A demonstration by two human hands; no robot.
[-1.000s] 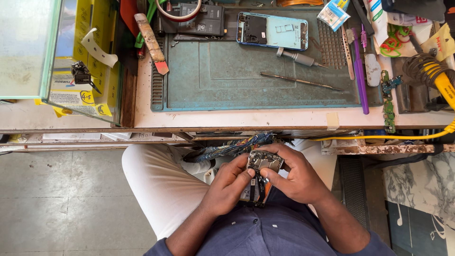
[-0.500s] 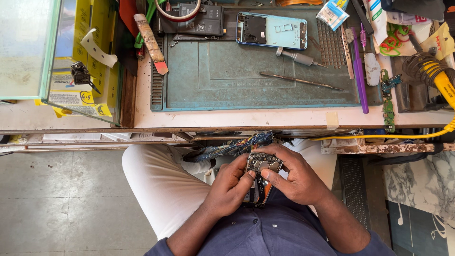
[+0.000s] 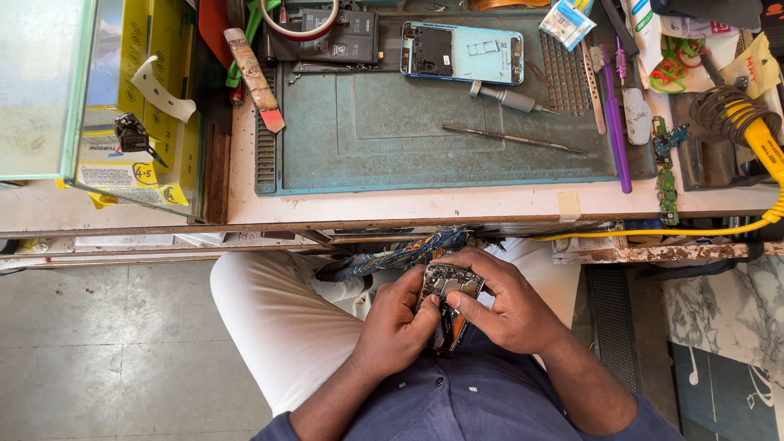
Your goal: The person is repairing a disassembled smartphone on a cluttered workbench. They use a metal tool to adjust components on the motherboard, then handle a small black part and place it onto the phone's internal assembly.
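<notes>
We hold a small circuit board (image 3: 452,282) over our lap, just below the edge of the workbench (image 3: 408,208). Our left hand (image 3: 398,327) closes on its lower left side, and our right hand (image 3: 508,304) grips it from the right, with the thumb pressing on the board. On the green work mat (image 3: 384,139) above lie an opened phone (image 3: 462,52), a screwdriver (image 3: 510,98) and a thin metal tool (image 3: 510,139), well apart from our hands.
</notes>
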